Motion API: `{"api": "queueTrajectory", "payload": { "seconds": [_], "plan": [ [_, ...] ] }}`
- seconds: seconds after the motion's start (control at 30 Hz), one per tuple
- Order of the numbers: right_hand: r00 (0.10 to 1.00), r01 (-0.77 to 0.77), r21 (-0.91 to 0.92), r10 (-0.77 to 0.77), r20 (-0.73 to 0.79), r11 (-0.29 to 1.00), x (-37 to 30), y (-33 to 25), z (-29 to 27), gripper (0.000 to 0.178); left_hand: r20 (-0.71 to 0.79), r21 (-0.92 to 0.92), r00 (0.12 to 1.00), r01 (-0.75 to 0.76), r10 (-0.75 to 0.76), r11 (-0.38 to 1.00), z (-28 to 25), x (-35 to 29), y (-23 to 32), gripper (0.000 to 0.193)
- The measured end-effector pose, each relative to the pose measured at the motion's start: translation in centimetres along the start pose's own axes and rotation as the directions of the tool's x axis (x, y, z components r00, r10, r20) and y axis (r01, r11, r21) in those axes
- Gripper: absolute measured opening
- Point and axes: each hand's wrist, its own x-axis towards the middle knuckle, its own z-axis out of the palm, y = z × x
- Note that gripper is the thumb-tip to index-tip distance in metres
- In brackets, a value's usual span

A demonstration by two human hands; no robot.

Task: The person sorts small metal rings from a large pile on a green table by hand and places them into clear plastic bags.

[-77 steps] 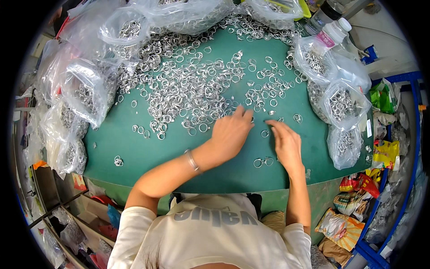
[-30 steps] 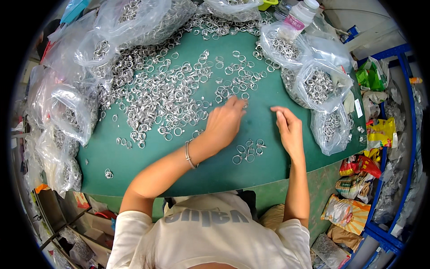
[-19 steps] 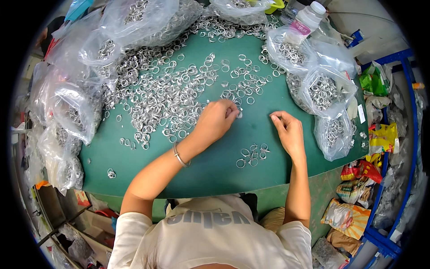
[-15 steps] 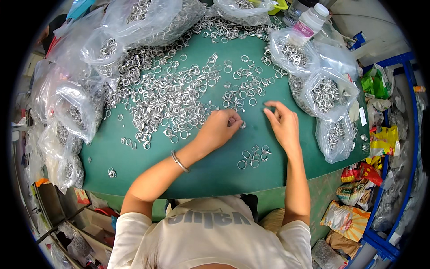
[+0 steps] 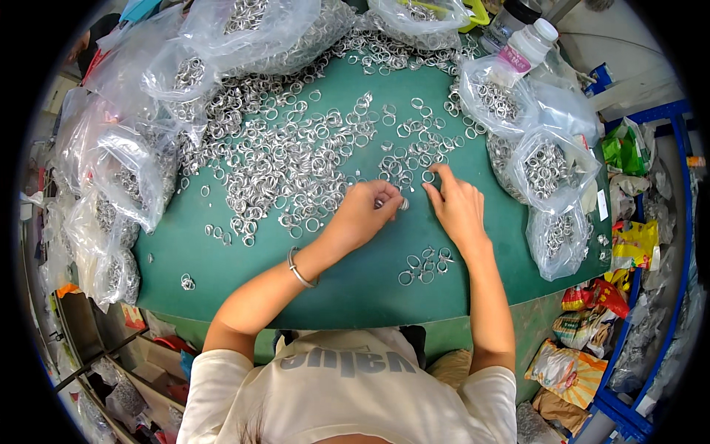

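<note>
My left hand (image 5: 367,212) is curled closed around some silver rings (image 5: 379,203), which show between its fingers. Just to its right, my right hand (image 5: 458,211) has its thumb and forefinger apart, one on each side of a single ring (image 5: 428,177) lying on the green tabletop (image 5: 355,285). Whether the fingertips press on that ring I cannot tell. Beyond both hands spreads a wide heap of loose rings (image 5: 277,174), with a looser scatter (image 5: 418,144) to its right. A small group of rings (image 5: 426,266) lies nearer, beside my right forearm.
Clear plastic bags full of rings crowd the left side (image 5: 129,185), the back (image 5: 259,37) and the right side (image 5: 543,166). A white bottle (image 5: 531,46) stands at the back right. Blue shelving (image 5: 684,222) with coloured packets is at the right, wooden compartments (image 5: 148,362) at lower left.
My right hand has moved left, bringing its thumb and forefinger to either side of the single ring. My left hand stays closed on its rings. The whole view has shifted slightly.
</note>
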Motion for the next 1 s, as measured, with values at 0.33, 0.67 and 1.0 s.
{"api": "queueTrajectory", "payload": {
  "seconds": [0.33,0.67,1.0],
  "plan": [
    [0.999,-0.028,-0.078,0.030,0.037,0.997,-0.7,0.6,-0.2,0.023,0.008,0.270,0.987,-0.156,0.160,0.950,1.0,0.6,1.3,0.009],
    [0.900,-0.385,0.909,0.154,0.408,-0.159,-1.9,2.3,-1.4,0.020,0.016,0.309,0.984,-0.173,0.177,0.935,-0.2,1.4,0.4,0.009],
    [0.835,-0.412,0.862,0.256,0.487,-0.295,-3.3,1.9,-1.1,0.019,-0.063,0.288,0.844,-0.495,0.532,0.820,2.5,12.8,8.9,0.018]
  ]
}}
